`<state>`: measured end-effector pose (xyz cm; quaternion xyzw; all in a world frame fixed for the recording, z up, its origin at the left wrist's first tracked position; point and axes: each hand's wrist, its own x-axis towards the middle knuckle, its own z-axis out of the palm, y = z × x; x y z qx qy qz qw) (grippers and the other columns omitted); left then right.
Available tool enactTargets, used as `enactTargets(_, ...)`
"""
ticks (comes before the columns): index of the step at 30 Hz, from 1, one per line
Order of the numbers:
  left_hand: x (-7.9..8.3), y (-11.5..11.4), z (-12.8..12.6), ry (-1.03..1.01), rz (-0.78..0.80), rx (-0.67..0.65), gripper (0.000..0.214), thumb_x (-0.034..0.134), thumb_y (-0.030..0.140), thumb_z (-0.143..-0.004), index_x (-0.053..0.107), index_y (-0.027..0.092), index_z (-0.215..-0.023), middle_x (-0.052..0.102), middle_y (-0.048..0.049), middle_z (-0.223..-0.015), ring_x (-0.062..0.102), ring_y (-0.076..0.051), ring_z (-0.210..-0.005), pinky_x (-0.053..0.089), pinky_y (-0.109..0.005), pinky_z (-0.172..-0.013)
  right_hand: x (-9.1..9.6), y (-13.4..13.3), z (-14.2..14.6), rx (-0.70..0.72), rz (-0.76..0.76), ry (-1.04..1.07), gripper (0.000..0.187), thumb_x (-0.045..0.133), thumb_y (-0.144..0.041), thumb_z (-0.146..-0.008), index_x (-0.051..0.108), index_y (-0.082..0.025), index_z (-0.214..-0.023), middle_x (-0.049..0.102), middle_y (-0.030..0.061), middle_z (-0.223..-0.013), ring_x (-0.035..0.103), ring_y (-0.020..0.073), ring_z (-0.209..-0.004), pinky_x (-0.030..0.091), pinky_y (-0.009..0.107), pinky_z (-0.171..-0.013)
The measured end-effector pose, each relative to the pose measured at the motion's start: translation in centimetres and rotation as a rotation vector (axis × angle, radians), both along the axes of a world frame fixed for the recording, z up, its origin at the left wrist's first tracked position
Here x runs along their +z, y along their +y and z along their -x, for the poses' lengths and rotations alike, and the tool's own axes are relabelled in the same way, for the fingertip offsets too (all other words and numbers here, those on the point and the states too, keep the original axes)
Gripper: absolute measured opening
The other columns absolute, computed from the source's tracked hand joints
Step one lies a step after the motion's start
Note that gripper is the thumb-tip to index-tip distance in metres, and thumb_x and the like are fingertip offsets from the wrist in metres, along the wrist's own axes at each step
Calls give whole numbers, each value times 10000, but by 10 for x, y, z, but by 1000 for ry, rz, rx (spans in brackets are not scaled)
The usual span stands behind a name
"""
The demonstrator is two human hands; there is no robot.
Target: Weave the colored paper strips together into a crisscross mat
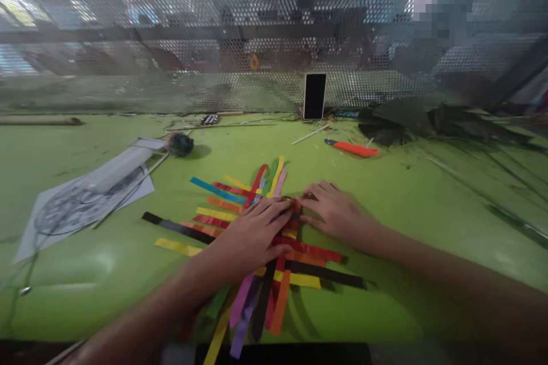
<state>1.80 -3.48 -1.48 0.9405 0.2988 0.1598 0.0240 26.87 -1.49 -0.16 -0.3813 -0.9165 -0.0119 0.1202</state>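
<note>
Many-coloured paper strips (308, 249), woven crosswise into a mat with loose ends on every side, lie on the green table. My left hand (257, 234) rests flat over the middle of the weave, its thumb spread away from the fingers. At the weave's upper right edge is my right hand (338, 214), with bent fingers and thumb around the end of a reddish strip (296, 205). Both hands' fingertips nearly meet there. My left hand and forearm hide much of the weave, and the exact pinch of the right fingertips is blurred.
An orange cutter (353, 149) lies beyond my right hand. A phone (314, 97) stands upright against the perforated metal screen (274, 51). Printed paper sheets (107, 182), a dark round ball (180, 145) and thin sticks lie left. Dark leaves (398, 120) spread at the back right.
</note>
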Motion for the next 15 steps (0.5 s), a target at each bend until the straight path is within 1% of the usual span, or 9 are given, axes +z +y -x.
enactTargets(4,-2,-1,1,12,-31,-31,538,633,419,-981,495,158,-1431,510,-153,-1498,390,-306,-1460,395,-499,-1196,0,-2,3,37,-62,-81,289,559,-332,-1015,697,-160,-1202,680,155,-1139,587,292,-1038,498,466,-892)
enactTargets(7,0,-2,0,8,-82,-53,435,625,383,-988,563,145,-1347,535,-164,-1464,398,-319,-1454,418,-517,-1183,0,-5,4,29,-70,-95,291,537,-327,-1023,690,-159,-1204,680,159,-1156,585,298,-1047,488,472,-901)
enactTargets(9,2,-5,0,-13,-135,-65,337,605,365,-999,616,139,-1249,579,-160,-1402,439,-326,-1421,421,-544,-1175,0,-7,5,7,-73,-97,307,554,-338,-1012,682,-152,-1219,679,164,-1167,580,309,-1058,486,476,-902)
enactTargets(11,5,-8,0,-34,-181,-87,252,579,330,-1014,646,138,-1164,641,-138,-1292,526,-310,-1328,437,-551,-1157,0,-7,5,-14,-67,-86,325,586,-354,-993,671,-159,-1239,678,158,-1178,576,308,-1064,486,469,-903)
enactTargets(13,8,-12,0,-51,-202,-109,207,554,282,-1027,653,136,-1136,678,-112,-1185,603,-273,-1194,506,-502,-1088,0,-6,4,-28,-47,-59,342,604,-384,-982,664,-175,-1247,678,147,-1179,573,298,-1062,486,458,-903)
enactTargets(15,10,-14,-1,-71,-196,-116,191,543,251,-1031,657,136,-1131,691,-99,-1125,636,-241,-1084,569,-430,-975,-1,-5,3,-37,-17,-15,354,597,-418,-983,663,-178,-1234,677,143,-1165,572,292,-1055,483,456,-901)
